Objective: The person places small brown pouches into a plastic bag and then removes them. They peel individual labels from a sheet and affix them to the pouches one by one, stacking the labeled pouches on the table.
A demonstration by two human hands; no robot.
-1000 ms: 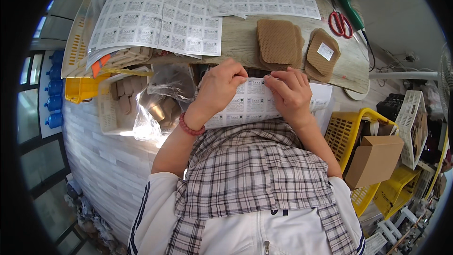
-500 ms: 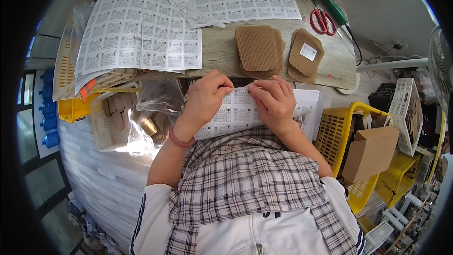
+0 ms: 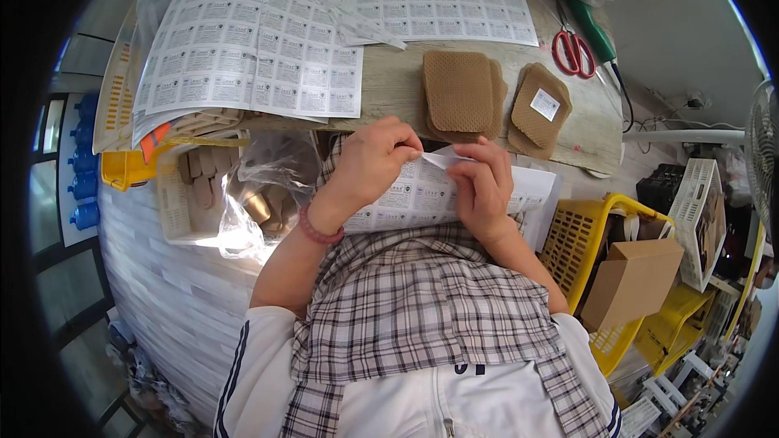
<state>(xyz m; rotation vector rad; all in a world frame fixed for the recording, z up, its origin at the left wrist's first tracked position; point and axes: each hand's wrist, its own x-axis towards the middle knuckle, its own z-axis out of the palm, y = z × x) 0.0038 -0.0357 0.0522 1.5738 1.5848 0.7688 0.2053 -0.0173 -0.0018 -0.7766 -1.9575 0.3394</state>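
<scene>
Over my lap lies a white sheet of printed labels (image 3: 410, 204), held below the table's front edge. My left hand (image 3: 375, 164) is closed in a pinch on its top edge. Close beside it, the curled fingers of my right hand (image 3: 485, 186) grip the same sheet. Between the two hands a bit of the top edge is lifted and creased, its plain underside showing. Just beyond my hands, a stack of brown mesh-textured pads (image 3: 462, 93) sits on the table. Right of it is a smaller pile of brown pads (image 3: 531, 126), with a white label (image 3: 544, 104) stuck on the top one.
More label sheets (image 3: 243, 49) lie on the table (image 3: 389, 81) at the far left and centre. Red-handled scissors (image 3: 573, 53) and a green-handled tool (image 3: 591, 28) are at the right. Yellow baskets (image 3: 560, 235) stand right of me, one holding a cardboard box (image 3: 633, 280). A white crate (image 3: 180, 223) stands left.
The sheet's top edge, nearly straight before, is now lifted and creased between my hands. My right hand has moved slightly down, and the whole view has shifted a little.
</scene>
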